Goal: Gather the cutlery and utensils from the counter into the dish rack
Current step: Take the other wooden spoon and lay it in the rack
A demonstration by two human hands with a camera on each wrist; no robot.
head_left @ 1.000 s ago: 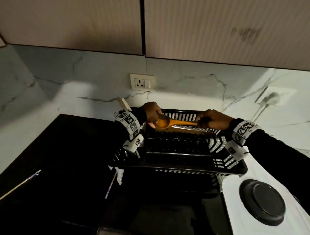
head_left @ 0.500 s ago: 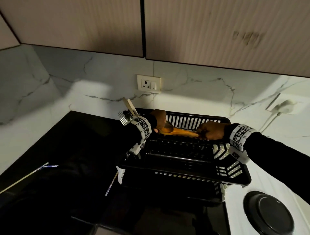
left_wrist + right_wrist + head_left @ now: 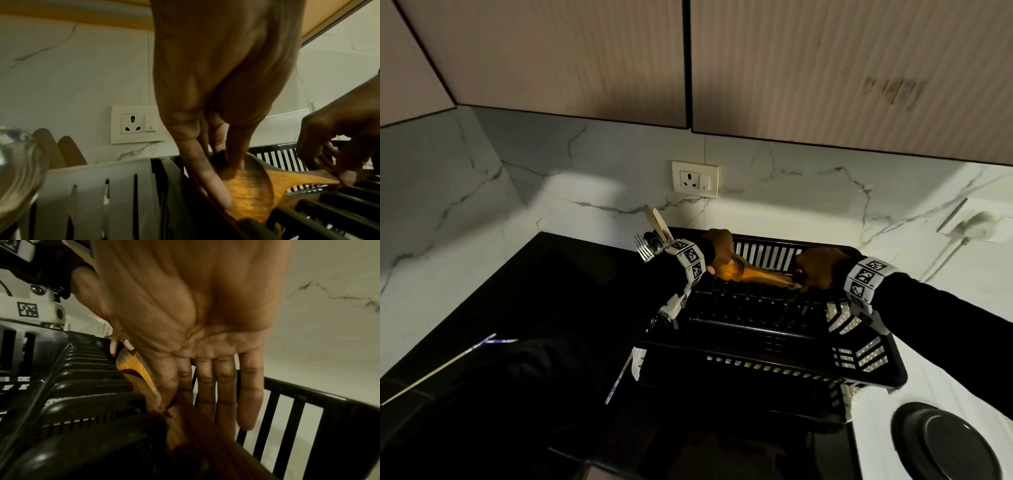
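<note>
An orange-brown wooden spoon (image 3: 750,274) lies crosswise over the back of the black dish rack (image 3: 774,346). My left hand (image 3: 719,250) pinches its bowl (image 3: 252,191), thumb on the rim and fingertips inside. My right hand (image 3: 815,270) pinches the handle end, thumb against the wood (image 3: 170,402), the other fingers nearly straight. The spoon rests on or just above the rack's ribs (image 3: 329,203); I cannot tell which. A white cutlery holder (image 3: 102,194) on the rack's left side holds a fork, spoons and wooden spatulas (image 3: 650,240).
Two chopsticks lie on the black counter, one far left (image 3: 438,368), one by the rack's front left corner (image 3: 619,380). A round black lid (image 3: 945,445) sits on the white surface at the right. A wall socket (image 3: 695,180) is behind the rack.
Both hands have carried the wooden spoon a little down and back over the rack. The head view has shifted, so the rack sits further right.
</note>
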